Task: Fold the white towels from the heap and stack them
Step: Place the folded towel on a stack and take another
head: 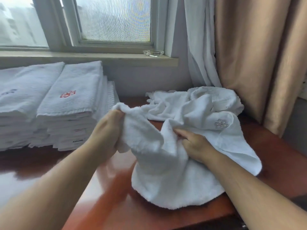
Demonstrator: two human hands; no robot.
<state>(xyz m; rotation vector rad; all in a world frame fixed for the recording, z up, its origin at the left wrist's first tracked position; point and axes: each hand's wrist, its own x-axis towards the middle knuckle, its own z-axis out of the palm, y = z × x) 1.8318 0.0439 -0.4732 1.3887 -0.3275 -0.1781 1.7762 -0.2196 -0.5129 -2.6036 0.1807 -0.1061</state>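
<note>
Forearms reach in from the near side toward a white towel that lies rumpled on the red-brown counter. Its lower part is spread flat on the wood and its upper part is pulled up into soft folds. At the towel's upper left corner the left hand has a full grip, fingers curled round a bunched edge held clear of the wood. At the towel's middle the right hand has its grip closed on a raised fold, the fingertips buried in the cloth. A grey emblem shows on the towel's far right flap.

Just behind the towel, and touching it, sits the heap of loose white towels. To the towel's left and a little farther back stand two stacks of folded towels side by side. The nearer stack has a red emblem on top and the outer stack a dark one.

Beyond the towel runs a window sill with a clear glass dish on it, below a frosted window. Behind the towel to the right hang a white curtain and a tan curtain.
</note>
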